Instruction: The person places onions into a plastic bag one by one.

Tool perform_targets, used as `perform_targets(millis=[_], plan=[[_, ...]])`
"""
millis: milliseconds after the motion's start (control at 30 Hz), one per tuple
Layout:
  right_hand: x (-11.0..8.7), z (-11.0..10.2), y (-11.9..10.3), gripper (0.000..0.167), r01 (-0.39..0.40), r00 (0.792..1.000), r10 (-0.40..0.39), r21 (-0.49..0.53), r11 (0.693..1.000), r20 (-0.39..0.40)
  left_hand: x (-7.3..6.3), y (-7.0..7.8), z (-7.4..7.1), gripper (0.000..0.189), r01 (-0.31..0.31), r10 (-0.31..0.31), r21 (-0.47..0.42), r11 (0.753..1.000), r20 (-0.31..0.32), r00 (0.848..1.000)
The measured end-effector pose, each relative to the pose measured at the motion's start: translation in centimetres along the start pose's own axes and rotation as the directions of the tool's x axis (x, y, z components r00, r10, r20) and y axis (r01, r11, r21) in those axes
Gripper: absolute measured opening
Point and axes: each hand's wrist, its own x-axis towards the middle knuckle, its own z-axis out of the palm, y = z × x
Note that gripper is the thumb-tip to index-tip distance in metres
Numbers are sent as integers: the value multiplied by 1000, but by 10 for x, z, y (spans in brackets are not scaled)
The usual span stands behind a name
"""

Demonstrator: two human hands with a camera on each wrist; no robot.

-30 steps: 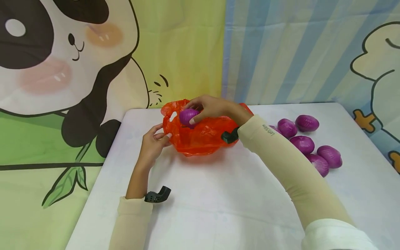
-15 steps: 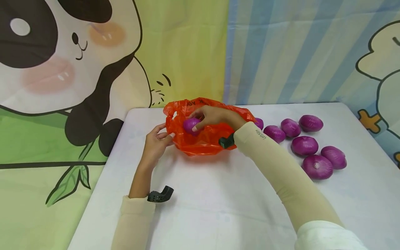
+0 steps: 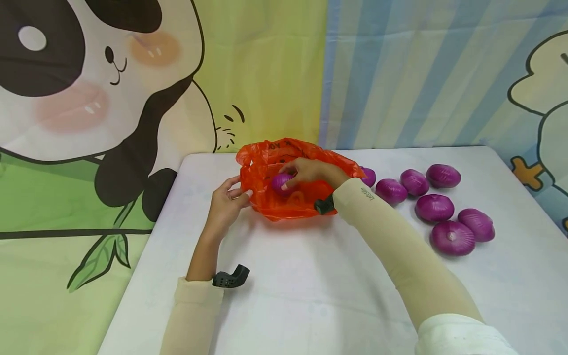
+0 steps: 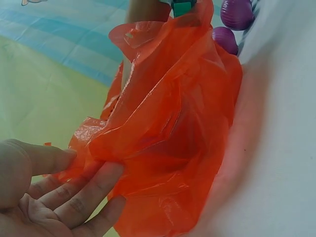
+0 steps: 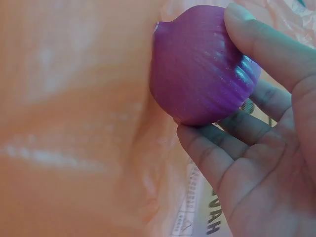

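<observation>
Onion (image 5: 200, 69), round, ridged, glossy purple, is pinched in right hand (image 3: 307, 171) inside thin red plastic bag (image 3: 277, 209). Left hand (image 3: 225, 203) pinches bag edge; exact fingertip contact hard to tell.

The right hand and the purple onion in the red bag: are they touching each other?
Touching. The right wrist view shows the right hand holding the purple onion between its thumb and fingers.

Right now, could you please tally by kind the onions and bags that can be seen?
Purple onions: 8 (7 on the white table, 1 in the right grip)
Red bag: 1
Total: 9, not counting anything hidden inside the bag or behind the arm.
</observation>
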Motion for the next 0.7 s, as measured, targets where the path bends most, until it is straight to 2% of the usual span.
perform_targets(millis=[233,400,567,700], plan=[[-1,4,8,58,-36,999,37,40,999,-25,0,0,3,52,-6,6,9,1000,3,1000],[-1,4,10,67,-40,998,42,32,999,-50,1,-1,4,53,-12,12,18,1000,7,1000],[-3,4,8,74,-18,999,19,32,999,-37,1,-2,4,53,-15,15,8,1000,12,1000],[-6,4,1,73,45,999,-45,-6,999,-27,1,-3,4,53,-13,13,1,1000,11,1000]])
